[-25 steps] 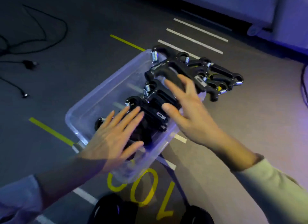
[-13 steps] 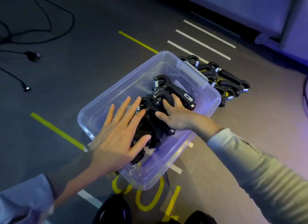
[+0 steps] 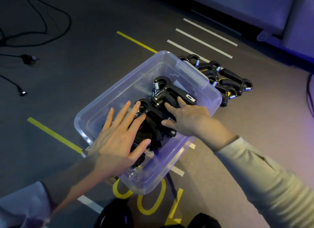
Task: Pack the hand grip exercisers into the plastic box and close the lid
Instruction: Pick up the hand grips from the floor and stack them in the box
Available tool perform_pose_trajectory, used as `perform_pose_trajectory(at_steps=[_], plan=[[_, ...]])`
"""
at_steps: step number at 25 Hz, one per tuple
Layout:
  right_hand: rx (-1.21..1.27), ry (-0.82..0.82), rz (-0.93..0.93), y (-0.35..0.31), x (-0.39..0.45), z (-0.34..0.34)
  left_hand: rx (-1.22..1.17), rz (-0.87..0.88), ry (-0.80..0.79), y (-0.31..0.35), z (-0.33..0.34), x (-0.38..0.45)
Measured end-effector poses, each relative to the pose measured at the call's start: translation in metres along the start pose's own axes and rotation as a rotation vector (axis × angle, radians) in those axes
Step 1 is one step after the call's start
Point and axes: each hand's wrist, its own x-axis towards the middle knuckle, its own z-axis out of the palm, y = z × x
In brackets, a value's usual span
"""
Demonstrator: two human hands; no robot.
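Observation:
A clear plastic box [image 3: 117, 92] stands open on the dark floor. Several black hand grip exercisers [image 3: 171, 93] with steel springs lie packed inside it. My left hand [image 3: 119, 141] lies flat, fingers spread, on the near ones. My right hand [image 3: 188, 117] rests with fingers apart on the exercisers in the middle of the box. Another pile of black exercisers [image 3: 227, 80] lies on the floor just beyond the box's far right corner. No lid is visible.
Black cables and plugs [image 3: 28, 58] trail over the floor at the left. Yellow and white floor lines [image 3: 200, 42] and yellow painted digits [image 3: 149, 202] surround the box. A pale wall or cabinet base [image 3: 265, 10] runs along the top right. Dark round shapes [image 3: 115, 214] sit at the bottom edge.
My right hand carried exercisers from above the box's rim down into the box and now rests on them. My left hand stayed flat on the near exercisers.

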Motion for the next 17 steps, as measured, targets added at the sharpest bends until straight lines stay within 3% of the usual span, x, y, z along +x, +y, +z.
perform_pose_trajectory(at_steps=[3,12,14,17], plan=[[-0.092,0.099,-0.042,0.004,0.004,0.005,-0.003,0.011,-0.004,0.0,0.001,0.001],[-0.124,-0.054,0.013,0.013,0.016,-0.003,0.027,0.038,-0.011,-0.003,0.004,-0.001],[-0.008,0.078,-0.05,0.02,0.005,-0.001,0.044,0.067,-0.016,0.0,0.002,0.0],[0.392,0.675,-0.16,0.037,-0.013,0.01,0.004,0.125,-0.019,0.012,-0.003,0.011]])
